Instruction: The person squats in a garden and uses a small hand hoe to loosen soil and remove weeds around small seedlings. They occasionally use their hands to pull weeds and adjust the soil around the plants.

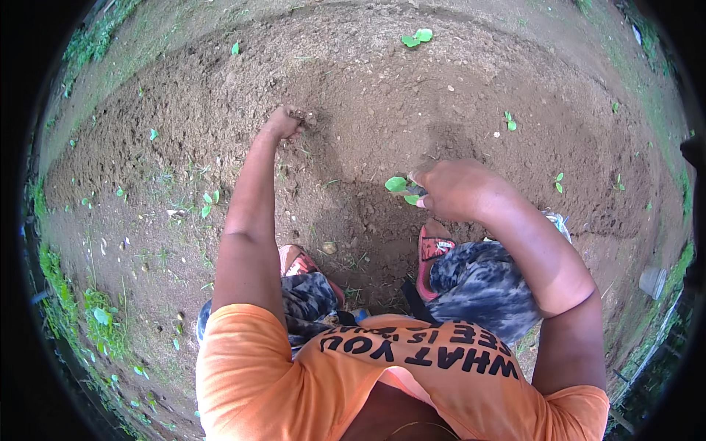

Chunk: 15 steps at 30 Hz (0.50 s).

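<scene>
My left hand (285, 123) is stretched forward over the brown soil, its fingers curled around a crumbly clump of soil (306, 117). Nearer my body, my right hand (460, 189) hangs above the bed with its fingers bent around a small dark tool or blade (417, 191), whose kind I cannot make out. Beside its tip is a green seedling (395, 184), partly hidden by the fingers; whether the hand touches it I cannot tell. Loose soil (367, 127) lies between the two hands.
Seedlings stand in the soil at the far side (417, 37), on the right (510, 120) and on the left (208, 203). My sandalled feet (433, 248) rest at the near edge. A pale container (653, 282) stands far right, and weeds (99, 308) grow at left.
</scene>
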Each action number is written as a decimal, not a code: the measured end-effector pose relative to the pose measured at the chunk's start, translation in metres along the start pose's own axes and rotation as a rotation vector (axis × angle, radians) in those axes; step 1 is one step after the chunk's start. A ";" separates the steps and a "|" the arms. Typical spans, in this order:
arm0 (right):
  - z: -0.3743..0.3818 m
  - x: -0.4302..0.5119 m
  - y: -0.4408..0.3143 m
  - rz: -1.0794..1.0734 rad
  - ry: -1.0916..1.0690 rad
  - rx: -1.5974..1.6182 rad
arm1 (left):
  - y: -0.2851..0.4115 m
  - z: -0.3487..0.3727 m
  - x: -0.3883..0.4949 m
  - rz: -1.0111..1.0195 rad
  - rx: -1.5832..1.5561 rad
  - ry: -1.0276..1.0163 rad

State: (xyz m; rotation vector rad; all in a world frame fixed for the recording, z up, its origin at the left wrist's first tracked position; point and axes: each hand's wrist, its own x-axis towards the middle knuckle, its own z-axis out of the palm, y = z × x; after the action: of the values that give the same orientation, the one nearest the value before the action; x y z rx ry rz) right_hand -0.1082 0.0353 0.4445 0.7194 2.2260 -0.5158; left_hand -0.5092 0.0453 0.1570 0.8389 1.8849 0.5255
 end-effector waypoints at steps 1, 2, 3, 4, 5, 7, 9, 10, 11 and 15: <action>0.001 -0.001 0.001 -0.009 0.021 0.008 | -0.020 0.005 0.006 0.036 0.254 0.022; 0.002 -0.001 0.002 -0.023 0.028 -0.020 | -0.039 0.010 0.011 0.106 0.489 0.044; 0.003 -0.002 0.002 -0.040 0.042 -0.039 | -0.054 0.015 0.015 0.172 0.711 0.083; 0.004 -0.002 0.003 -0.047 0.037 -0.049 | -0.068 0.031 0.017 0.124 0.730 0.137; 0.004 -0.003 0.003 -0.054 0.037 -0.047 | -0.080 0.048 0.016 0.075 0.746 0.189; 0.004 -0.004 0.002 -0.053 0.027 -0.023 | -0.093 0.092 0.008 0.011 0.744 0.313; 0.003 -0.003 0.001 -0.071 0.036 -0.047 | -0.088 0.123 0.000 -0.011 0.657 0.366; 0.003 -0.004 0.001 -0.069 0.029 -0.040 | -0.082 0.131 -0.006 0.020 0.609 0.421; 0.002 -0.003 0.001 -0.066 0.030 -0.048 | -0.073 0.135 -0.011 0.056 0.518 0.389; 0.001 -0.005 0.001 -0.037 0.000 -0.039 | -0.036 0.146 -0.037 0.061 0.081 0.474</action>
State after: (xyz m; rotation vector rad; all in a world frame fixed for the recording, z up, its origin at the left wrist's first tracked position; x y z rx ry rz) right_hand -0.1041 0.0342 0.4470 0.6587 2.2473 -0.4891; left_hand -0.3786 -0.0060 0.0911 0.8806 2.3291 0.7390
